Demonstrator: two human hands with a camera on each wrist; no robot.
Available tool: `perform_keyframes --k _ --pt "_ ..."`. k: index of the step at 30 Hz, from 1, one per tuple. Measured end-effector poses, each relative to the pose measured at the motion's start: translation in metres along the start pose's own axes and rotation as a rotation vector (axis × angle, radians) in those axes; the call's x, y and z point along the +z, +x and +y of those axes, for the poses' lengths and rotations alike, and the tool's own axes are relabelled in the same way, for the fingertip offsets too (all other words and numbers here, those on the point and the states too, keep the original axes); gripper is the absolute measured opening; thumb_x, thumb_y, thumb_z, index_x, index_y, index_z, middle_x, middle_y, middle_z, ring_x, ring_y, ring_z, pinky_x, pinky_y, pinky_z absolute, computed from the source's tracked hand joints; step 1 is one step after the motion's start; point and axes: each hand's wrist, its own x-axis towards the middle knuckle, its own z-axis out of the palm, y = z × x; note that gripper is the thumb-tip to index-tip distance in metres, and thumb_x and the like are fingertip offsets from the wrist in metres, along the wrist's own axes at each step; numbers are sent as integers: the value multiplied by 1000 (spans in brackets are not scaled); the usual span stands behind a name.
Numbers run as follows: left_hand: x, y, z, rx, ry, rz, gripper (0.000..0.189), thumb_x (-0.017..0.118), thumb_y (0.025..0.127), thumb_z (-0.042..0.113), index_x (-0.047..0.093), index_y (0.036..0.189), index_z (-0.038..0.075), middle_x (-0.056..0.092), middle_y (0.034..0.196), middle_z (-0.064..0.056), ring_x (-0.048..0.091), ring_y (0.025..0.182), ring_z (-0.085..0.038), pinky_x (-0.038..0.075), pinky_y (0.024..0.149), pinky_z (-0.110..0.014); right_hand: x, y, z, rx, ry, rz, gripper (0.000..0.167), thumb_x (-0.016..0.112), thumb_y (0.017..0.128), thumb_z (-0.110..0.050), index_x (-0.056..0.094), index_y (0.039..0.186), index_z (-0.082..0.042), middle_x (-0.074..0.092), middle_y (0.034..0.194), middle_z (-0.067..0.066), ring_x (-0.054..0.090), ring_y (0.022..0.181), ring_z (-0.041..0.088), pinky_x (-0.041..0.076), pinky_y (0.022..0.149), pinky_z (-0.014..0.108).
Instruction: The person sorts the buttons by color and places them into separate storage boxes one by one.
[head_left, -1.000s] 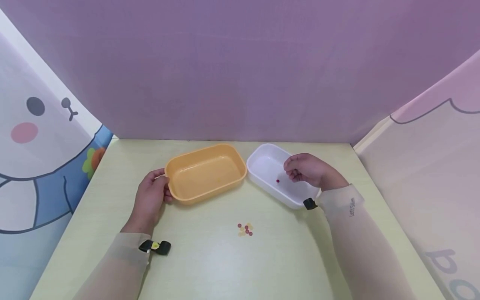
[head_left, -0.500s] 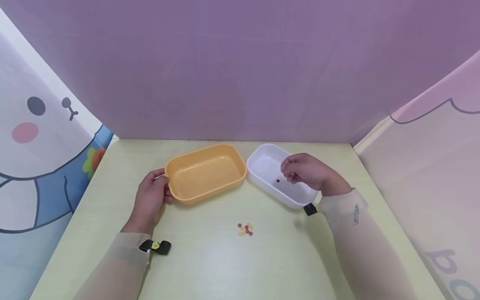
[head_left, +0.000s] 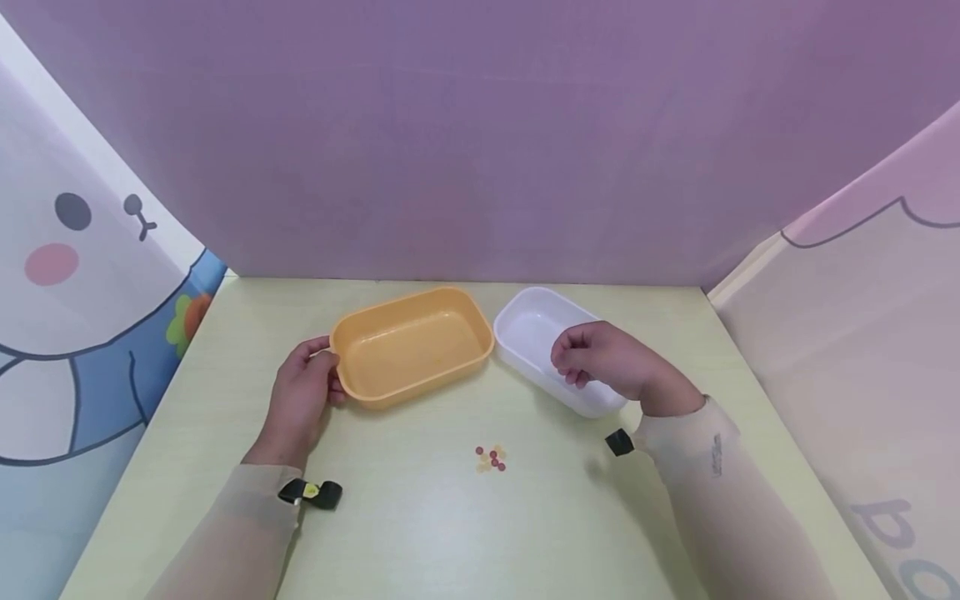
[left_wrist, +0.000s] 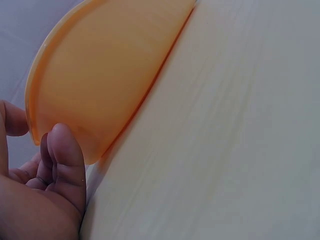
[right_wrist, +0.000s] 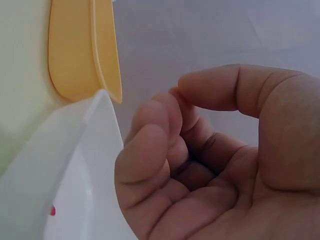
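My left hand (head_left: 300, 387) holds the left end of an orange tray (head_left: 411, 394), fingers and thumb at its rim and outer wall. In the left wrist view, the fingers (left_wrist: 67, 155) curl by the corner of this tray. Over the white tray (head_left: 522, 329) hovers my right hand (head_left: 607, 362), fingers curled in and thumb tip against the index finger. Nothing shows between those fingertips in the right wrist view. A small red disc (right_wrist: 52, 210) lies in the white tray. In the head view the right hand covers it.
Several small red and pale yellow discs (head_left: 492, 459) lie in a cluster on the light table (head_left: 420, 517), in front of the trays. The two trays stand side by side, corners close. A purple curtain (head_left: 465, 167) rises behind the table, with printed curtains on both sides.
My right hand has moved left and towards me over the white tray, so the red disc is covered in the head view. The left hand and both trays stay put.
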Motion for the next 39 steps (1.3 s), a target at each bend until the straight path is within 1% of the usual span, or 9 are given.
perform_keyframes --k 6,10,13,17,22,29,31,36,39 --pt "0 1 -2 22 -32 0 47 51 115 24 50 161 15 67 105 -5 66 80 -13 65 67 -28 14 -5 2 -32 -56 -13 14 69 104 -10 74 107 3 69 90 8 67 84 24 64 75 32" --pt "0 2 -4 31 -54 1 46 52 114 21 51 159 13 67 99 -4 66 75 -11 64 63 -26 25 -7 5 -70 -127 -37 13 69 106 -13 78 105 -3 70 86 5 67 80 22 62 71 31" --pt "0 3 -5 30 -52 -3 47 52 114 22 50 160 13 67 100 -3 66 75 -11 64 63 -27 35 -10 8 -110 -184 -56 10 71 105 -15 80 103 -10 71 84 2 67 77 21 61 70 30" --pt "-1 3 -4 32 -45 -9 48 52 115 23 49 161 13 68 102 -4 66 77 -12 65 64 -27 47 -13 9 -148 -204 -81 8 74 104 -15 81 104 -11 72 86 0 69 80 21 64 72 32" --pt "0 3 -4 26 -39 -4 48 51 115 24 49 162 14 68 103 -5 66 77 -12 65 65 -28 60 -14 13 -148 -201 -97 5 76 103 -17 80 103 -14 73 85 0 71 79 21 66 72 34" --pt "-1 3 -4 23 -32 -3 49 51 115 25 48 163 15 67 104 -4 67 78 -12 65 66 -28 76 -14 20 -109 -188 -96 4 80 102 -19 80 102 -16 74 85 -1 70 78 19 65 72 34" --pt "-1 4 -4 24 -34 -3 49 51 115 24 48 163 15 67 104 -4 67 78 -12 65 66 -28 82 -13 22 -107 -219 -91 1 80 101 -19 81 101 -19 74 85 -3 69 78 17 63 71 32" --pt "-1 4 -4 20 -31 0 49 51 115 25 49 163 15 67 104 -4 67 78 -12 65 66 -28 94 -12 27 -143 -299 -84 10 80 100 -16 82 99 -26 70 81 -9 61 74 9 55 69 24" --pt "-1 5 -5 21 -28 -2 49 51 115 25 49 163 15 67 104 -4 67 78 -12 65 66 -28 100 -11 30 -168 -329 -66 10 81 99 -17 82 98 -26 68 80 -11 59 74 8 52 69 23"
